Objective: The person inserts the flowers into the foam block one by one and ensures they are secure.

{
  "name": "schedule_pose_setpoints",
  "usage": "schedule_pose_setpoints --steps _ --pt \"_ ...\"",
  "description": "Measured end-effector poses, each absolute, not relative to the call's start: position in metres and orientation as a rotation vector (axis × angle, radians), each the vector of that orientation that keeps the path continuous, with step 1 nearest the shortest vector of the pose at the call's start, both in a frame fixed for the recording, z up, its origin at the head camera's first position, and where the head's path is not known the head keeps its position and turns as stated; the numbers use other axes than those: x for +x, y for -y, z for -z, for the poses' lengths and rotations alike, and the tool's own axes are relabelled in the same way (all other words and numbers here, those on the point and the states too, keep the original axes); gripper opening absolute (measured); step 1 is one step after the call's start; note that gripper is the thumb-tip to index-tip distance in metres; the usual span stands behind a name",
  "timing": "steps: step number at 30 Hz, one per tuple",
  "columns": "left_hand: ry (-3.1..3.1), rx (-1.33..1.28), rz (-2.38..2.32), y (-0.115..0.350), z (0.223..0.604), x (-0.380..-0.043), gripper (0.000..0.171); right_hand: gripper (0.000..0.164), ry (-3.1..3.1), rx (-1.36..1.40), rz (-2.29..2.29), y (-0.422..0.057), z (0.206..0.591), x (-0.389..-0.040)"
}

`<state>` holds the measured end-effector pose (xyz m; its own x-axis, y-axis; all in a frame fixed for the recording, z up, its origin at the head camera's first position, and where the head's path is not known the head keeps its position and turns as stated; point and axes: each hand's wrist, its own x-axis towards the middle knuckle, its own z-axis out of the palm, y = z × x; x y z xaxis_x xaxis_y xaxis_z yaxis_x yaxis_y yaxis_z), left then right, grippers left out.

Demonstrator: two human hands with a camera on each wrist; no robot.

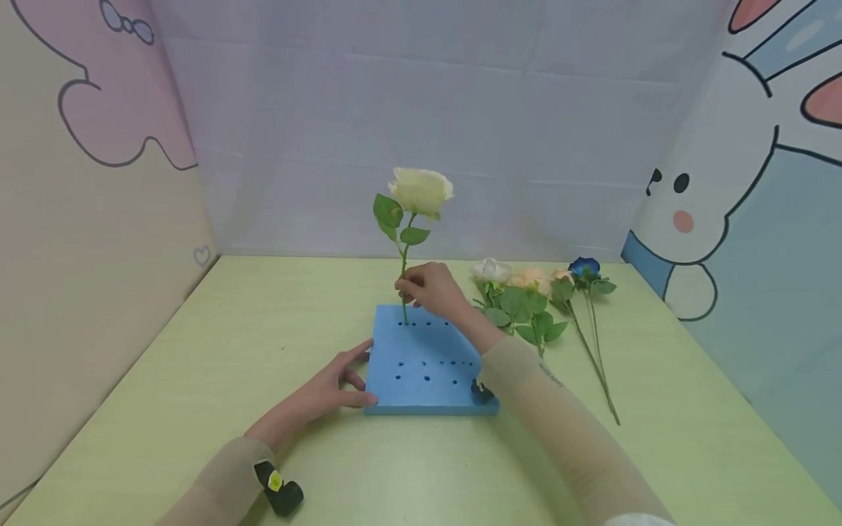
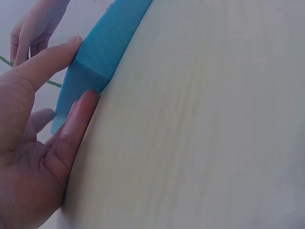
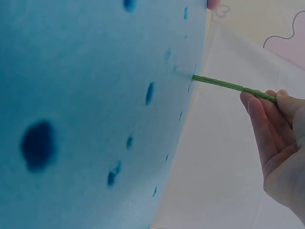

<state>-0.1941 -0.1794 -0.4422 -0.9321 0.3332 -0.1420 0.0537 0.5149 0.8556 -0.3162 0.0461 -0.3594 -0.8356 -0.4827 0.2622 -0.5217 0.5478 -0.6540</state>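
A white rose (image 1: pixel 421 192) on a green stem stands nearly upright over the back left part of a blue foam block (image 1: pixel 421 394). My right hand (image 1: pixel 430 286) pinches the stem partway down between thumb and fingers. In the right wrist view, the green stem (image 3: pixel 224 85) meets the block at its far row of holes. My left hand (image 1: pixel 329 391) rests against the block's left side, thumb at the near corner and index finger farther back. The left wrist view shows that thumb and the fingers (image 2: pixel 78 124) touching the block's side, spread rather than curled round it.
Right of the block lie more flowers: a whitish bloom (image 1: pixel 491 270), peach blooms (image 1: pixel 533 280) and a blue rose (image 1: pixel 584 267), with leaves and long stems (image 1: pixel 597 358). My right forearm passes over the block's right edge. A pale curtain (image 1: pixel 421 95) closes off the table's back.
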Motion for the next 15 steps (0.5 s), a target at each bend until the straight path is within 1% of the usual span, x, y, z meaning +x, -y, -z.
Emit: schedule_pose_setpoints --steps 5,10,15 --pt "-2.465 0.319 -1.378 0.1791 0.4434 -0.1939 0.1 0.022 2.709 0.883 -1.184 -0.048 0.3612 -0.3159" --pt "-2.461 0.355 -1.398 0.1812 0.4445 -0.1952 0.1 0.026 2.688 0.918 -1.211 -0.0494 0.3607 -0.3159" --pt "-2.45 0.381 -1.41 0.1813 0.4433 -0.195 0.1 0.024 2.67 0.925 -1.204 -0.0495 0.3633 -0.3179"
